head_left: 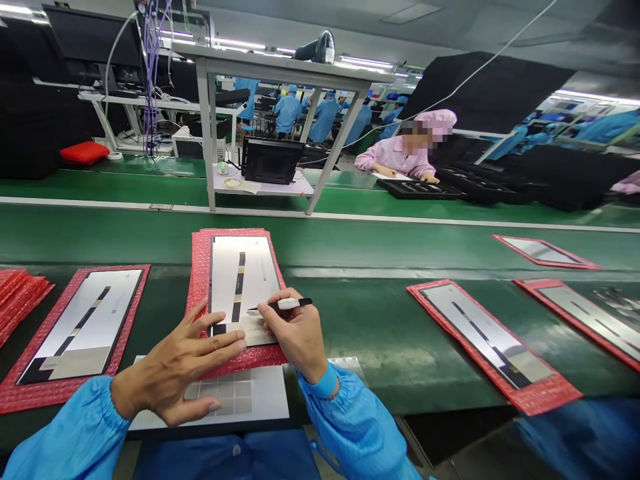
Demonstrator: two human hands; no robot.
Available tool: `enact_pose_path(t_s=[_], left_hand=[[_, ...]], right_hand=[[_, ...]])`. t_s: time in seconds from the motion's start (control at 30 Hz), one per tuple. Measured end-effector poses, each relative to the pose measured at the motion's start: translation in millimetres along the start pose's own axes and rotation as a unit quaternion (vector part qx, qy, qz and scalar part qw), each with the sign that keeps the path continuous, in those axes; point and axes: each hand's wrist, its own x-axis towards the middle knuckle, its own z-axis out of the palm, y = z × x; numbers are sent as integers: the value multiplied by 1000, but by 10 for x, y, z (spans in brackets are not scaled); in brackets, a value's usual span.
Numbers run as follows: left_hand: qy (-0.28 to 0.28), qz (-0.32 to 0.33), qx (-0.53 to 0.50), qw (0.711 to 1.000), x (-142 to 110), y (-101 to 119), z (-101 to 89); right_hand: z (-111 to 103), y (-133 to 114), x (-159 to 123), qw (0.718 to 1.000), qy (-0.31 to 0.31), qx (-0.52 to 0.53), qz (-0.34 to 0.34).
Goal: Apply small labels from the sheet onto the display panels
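A long grey panel (243,277) with a dark strip down its middle lies on red bubble wrap (200,267) straight in front of me. My left hand (187,363) rests flat with fingers spread on the near end of the wrap and panel. My right hand (295,333) is closed on a black-and-white pen (285,305), its tip pointing left onto the panel's lower part. A white sheet with a grid of squares (255,397) lies under my hands at the table's near edge.
More panels on red wrap lie to the left (83,330) and right (493,343) on the green belt (350,247). A stack of red wrap (20,287) sits far left. A person in pink (400,157) works across the line behind a white frame (280,67).
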Motion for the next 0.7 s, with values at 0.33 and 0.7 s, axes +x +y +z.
enact_pose_path(t_s=[0.33, 0.7], left_hand=[[128, -15, -106, 986, -212, -129, 180], [43, -68, 34, 996, 89, 90, 89]], right_hand=[[10, -16, -7, 1000, 3, 12, 7], [26, 3, 14, 1000, 0, 7, -12]])
